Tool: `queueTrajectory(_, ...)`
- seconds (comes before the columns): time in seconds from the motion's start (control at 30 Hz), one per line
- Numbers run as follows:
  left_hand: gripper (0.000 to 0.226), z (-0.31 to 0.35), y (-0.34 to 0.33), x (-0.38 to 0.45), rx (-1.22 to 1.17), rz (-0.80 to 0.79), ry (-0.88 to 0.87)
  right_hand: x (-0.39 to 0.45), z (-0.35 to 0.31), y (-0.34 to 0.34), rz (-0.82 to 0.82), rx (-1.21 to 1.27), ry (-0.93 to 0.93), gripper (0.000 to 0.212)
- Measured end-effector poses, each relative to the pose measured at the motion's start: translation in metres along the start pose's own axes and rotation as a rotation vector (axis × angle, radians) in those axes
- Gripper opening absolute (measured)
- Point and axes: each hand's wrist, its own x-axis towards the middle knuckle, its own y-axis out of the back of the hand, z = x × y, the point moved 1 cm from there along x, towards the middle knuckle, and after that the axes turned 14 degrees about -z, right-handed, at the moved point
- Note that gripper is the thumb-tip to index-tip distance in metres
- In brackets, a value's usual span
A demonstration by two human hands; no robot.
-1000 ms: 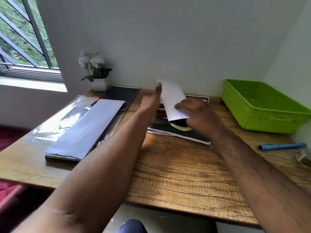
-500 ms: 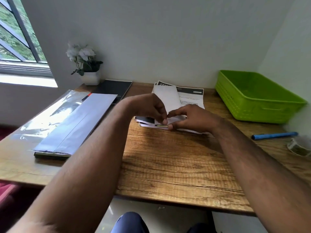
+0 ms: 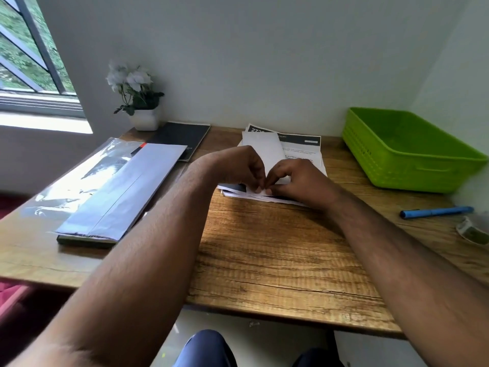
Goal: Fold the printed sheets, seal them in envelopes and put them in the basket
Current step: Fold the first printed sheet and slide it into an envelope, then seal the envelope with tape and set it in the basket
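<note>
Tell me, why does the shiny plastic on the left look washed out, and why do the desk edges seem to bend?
Head view: daylight from the window strikes the plastic sleeve, giving white glare; the arms cast a shadow on the desk below them; the wide-angle lens bows the desk edges and the green basket; the flowers look soft and the near forearms blurred.

Grainy wooden desk (image 3: 277, 247), glossy plastic basket (image 3: 412, 165)

Both bare forearms reach forward; the left hand (image 3: 239, 168) and right hand (image 3: 299, 178) meet fingertip to fingertip, curled, pinching downward.
</note>
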Motion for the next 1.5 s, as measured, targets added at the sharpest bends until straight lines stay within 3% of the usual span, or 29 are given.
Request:
queueTrajectory(0.13,0.012,0.002,0.000,-0.001,0.028,0.021,0.036,0.003,-0.004,-0.003,-0.027,0.003,0.051,0.012)
queueTrajectory(0.6,0.008,0.008,-0.002,-0.007,0.045,0.061,0.090,-0.014,0.019,0.030,-0.144,-0.003,-0.163,0.014)
queueTrajectory(0.77,0.009,0.032,-0.021,0.008,0.155,0.194,-0.013,-0.017,0.025,0.028,-0.089,-0.097,-0.079,0.012)
queueTrajectory(1.03,0.008,0.038,-0.023,0.011,0.206,0.188,-0.043,-0.020,0.033,0.022,-0.065,-0.199,0.084,0.016)
queueTrajectory(1.17,0.009,0.040,-0.025,0.011,0.244,0.197,-0.053,-0.021,0.032,0.021,-0.012,-0.219,0.121,0.013)
queueTrajectory(1.3,0.007,0.042,-0.023,0.010,0.282,0.302,-0.048,-0.019,0.030,0.020,0.051,-0.247,0.165,0.016)
queueTrajectory(1.4,0.009,0.044,-0.017,0.006,0.325,0.452,-0.139,-0.015,0.030,0.023,0.264,-0.385,0.279,0.027)
queueTrajectory(1.5,0.012,0.046,-0.014,0.002,0.334,0.577,-0.210,-0.017,0.029,0.029,0.449,-0.458,0.321,0.019)
